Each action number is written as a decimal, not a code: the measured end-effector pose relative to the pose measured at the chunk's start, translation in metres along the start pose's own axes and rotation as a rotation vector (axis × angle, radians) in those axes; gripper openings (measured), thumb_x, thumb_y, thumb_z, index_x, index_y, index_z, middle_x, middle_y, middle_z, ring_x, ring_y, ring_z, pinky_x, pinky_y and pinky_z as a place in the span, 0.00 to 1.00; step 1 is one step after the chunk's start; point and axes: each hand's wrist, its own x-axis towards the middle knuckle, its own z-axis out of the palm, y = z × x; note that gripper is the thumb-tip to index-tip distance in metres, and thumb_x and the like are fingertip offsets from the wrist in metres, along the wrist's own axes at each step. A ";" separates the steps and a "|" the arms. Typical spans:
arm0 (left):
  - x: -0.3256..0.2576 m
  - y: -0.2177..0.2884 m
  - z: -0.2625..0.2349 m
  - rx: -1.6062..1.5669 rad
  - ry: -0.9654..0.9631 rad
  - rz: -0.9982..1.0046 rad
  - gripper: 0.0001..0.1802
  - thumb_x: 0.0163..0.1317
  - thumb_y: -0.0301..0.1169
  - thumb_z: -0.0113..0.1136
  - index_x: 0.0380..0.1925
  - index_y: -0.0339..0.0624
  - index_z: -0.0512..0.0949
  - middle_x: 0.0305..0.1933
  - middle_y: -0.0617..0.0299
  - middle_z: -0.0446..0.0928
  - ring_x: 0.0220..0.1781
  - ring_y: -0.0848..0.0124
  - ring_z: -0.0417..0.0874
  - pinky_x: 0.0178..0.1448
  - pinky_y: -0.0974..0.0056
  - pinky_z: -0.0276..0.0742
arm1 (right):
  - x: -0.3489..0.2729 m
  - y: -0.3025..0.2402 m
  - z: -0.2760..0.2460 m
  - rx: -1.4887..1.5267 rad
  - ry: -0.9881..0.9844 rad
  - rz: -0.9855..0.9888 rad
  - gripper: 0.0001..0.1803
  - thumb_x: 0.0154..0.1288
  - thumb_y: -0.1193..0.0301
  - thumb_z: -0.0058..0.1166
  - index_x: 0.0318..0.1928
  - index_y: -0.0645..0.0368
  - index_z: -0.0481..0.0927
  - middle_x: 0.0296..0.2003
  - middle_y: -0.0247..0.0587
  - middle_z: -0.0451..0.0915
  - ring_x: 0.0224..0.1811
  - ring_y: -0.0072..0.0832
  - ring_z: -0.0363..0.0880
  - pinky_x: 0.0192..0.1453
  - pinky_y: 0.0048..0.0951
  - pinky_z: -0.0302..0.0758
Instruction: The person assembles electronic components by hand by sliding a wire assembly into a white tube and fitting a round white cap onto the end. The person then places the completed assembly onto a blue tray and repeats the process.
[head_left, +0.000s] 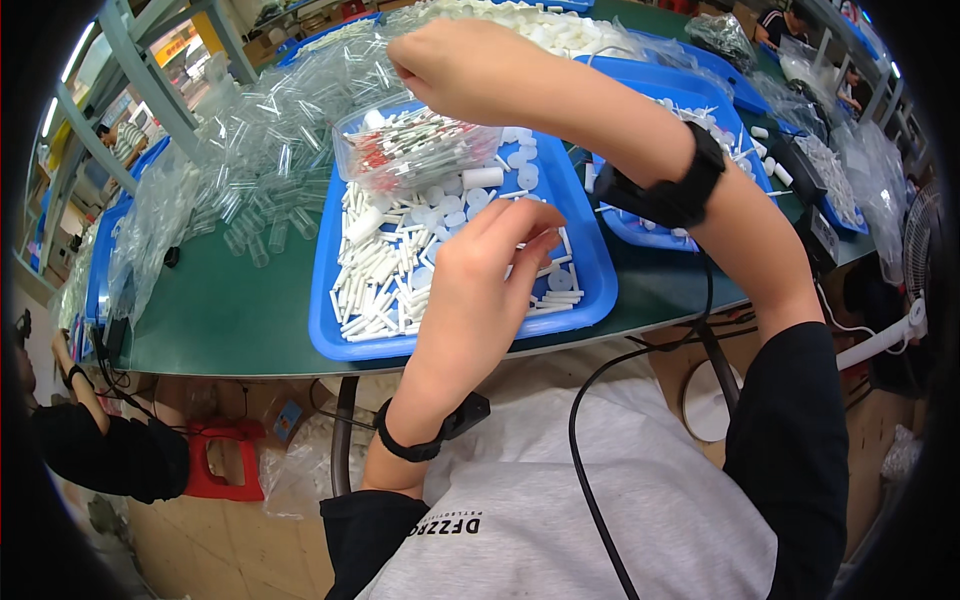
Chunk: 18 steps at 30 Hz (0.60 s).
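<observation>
My left hand (488,258) hovers over a blue tray (322,325) with its fingers curled and the thumb close to the fingertips. Whatever it pinches, if anything, is too small or hidden to name. Short white sticks (375,285) and translucent round discs (454,202) lie loose in that tray. A clear plastic box (350,160) filled with thin white and red-tipped pieces rests over the tray's far part; beside it lies a white cylinder (483,178). Beyond the box my right hand (462,66) is raised, its fingers folded under and out of sight, near a heap of clear tubes (300,110).
A second blue tray (625,235) with white parts sits to the right, under my right forearm. Plastic bags (150,235) lie at the left of the green table (225,320). A black cable (580,400) hangs before me. Other people work nearby; a red stool (225,455) stands lower left.
</observation>
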 end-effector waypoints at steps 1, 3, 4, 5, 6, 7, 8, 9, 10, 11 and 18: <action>-0.001 0.001 0.000 -0.092 0.030 -0.034 0.06 0.62 0.18 0.59 0.38 0.32 0.78 0.39 0.56 0.80 0.36 0.69 0.85 0.39 0.67 0.82 | -0.004 -0.007 -0.010 0.035 0.078 -0.047 0.06 0.57 0.75 0.53 0.35 0.63 0.79 0.31 0.52 0.82 0.37 0.49 0.82 0.40 0.46 0.78; -0.002 0.002 -0.002 -0.185 0.060 -0.074 0.06 0.63 0.18 0.58 0.39 0.31 0.77 0.40 0.56 0.81 0.37 0.69 0.86 0.40 0.68 0.83 | -0.017 -0.019 -0.027 0.078 0.186 -0.084 0.06 0.55 0.78 0.53 0.35 0.65 0.77 0.29 0.54 0.81 0.36 0.50 0.82 0.37 0.45 0.78; -0.002 0.006 -0.003 -0.224 0.057 -0.118 0.06 0.63 0.18 0.58 0.40 0.29 0.76 0.40 0.55 0.81 0.37 0.70 0.85 0.41 0.68 0.83 | -0.028 -0.024 -0.038 0.079 0.219 -0.071 0.05 0.57 0.78 0.52 0.35 0.65 0.75 0.28 0.53 0.80 0.34 0.50 0.82 0.36 0.44 0.78; -0.003 0.009 -0.004 -0.259 0.060 -0.166 0.07 0.64 0.18 0.58 0.41 0.28 0.75 0.39 0.54 0.81 0.38 0.70 0.85 0.42 0.68 0.84 | -0.038 -0.029 -0.051 0.101 0.224 -0.097 0.05 0.58 0.78 0.52 0.36 0.64 0.74 0.28 0.53 0.80 0.32 0.49 0.81 0.34 0.43 0.76; -0.005 0.011 -0.004 -0.261 0.057 -0.164 0.07 0.64 0.18 0.58 0.41 0.28 0.75 0.39 0.54 0.81 0.38 0.70 0.85 0.42 0.68 0.84 | -0.051 -0.032 -0.065 0.117 0.229 -0.121 0.05 0.59 0.78 0.52 0.37 0.64 0.73 0.27 0.52 0.79 0.30 0.48 0.80 0.33 0.42 0.75; -0.007 0.013 -0.002 -0.308 0.075 -0.188 0.07 0.64 0.18 0.57 0.42 0.28 0.75 0.38 0.53 0.81 0.37 0.69 0.86 0.41 0.68 0.84 | -0.066 -0.038 -0.079 0.107 0.230 -0.111 0.05 0.59 0.78 0.52 0.37 0.64 0.73 0.27 0.52 0.79 0.30 0.48 0.80 0.33 0.42 0.75; -0.010 0.014 -0.003 -0.349 0.104 -0.221 0.08 0.64 0.19 0.57 0.43 0.29 0.75 0.36 0.53 0.82 0.37 0.69 0.87 0.41 0.68 0.84 | -0.078 -0.044 -0.089 0.290 0.188 -0.023 0.04 0.62 0.79 0.51 0.38 0.63 0.76 0.29 0.45 0.79 0.30 0.38 0.79 0.34 0.35 0.74; -0.014 0.015 -0.006 -0.405 0.118 -0.245 0.08 0.64 0.18 0.57 0.43 0.27 0.74 0.37 0.54 0.81 0.39 0.70 0.87 0.43 0.68 0.85 | -0.088 -0.052 -0.096 0.479 0.143 0.058 0.05 0.64 0.80 0.51 0.40 0.62 0.78 0.31 0.38 0.79 0.29 0.28 0.78 0.34 0.28 0.73; -0.016 0.016 -0.009 -0.406 0.118 -0.249 0.08 0.64 0.18 0.57 0.43 0.27 0.74 0.37 0.54 0.81 0.39 0.70 0.87 0.43 0.68 0.85 | -0.101 -0.057 -0.105 0.541 0.097 0.096 0.09 0.64 0.85 0.50 0.41 0.62 0.79 0.33 0.34 0.77 0.30 0.20 0.75 0.33 0.20 0.69; -0.019 0.017 -0.011 -0.441 0.113 -0.209 0.08 0.64 0.18 0.57 0.43 0.27 0.74 0.38 0.54 0.81 0.40 0.70 0.86 0.44 0.68 0.85 | -0.113 -0.062 -0.113 0.613 0.082 0.111 0.09 0.62 0.86 0.50 0.39 0.63 0.80 0.33 0.36 0.78 0.31 0.21 0.75 0.33 0.21 0.70; -0.031 0.033 -0.017 -0.525 0.071 -0.144 0.08 0.62 0.13 0.56 0.41 0.27 0.74 0.42 0.54 0.79 0.47 0.68 0.84 0.51 0.64 0.86 | -0.171 -0.072 -0.129 1.283 -0.119 0.428 0.13 0.54 0.91 0.47 0.36 0.70 0.83 0.32 0.47 0.83 0.35 0.30 0.80 0.38 0.26 0.75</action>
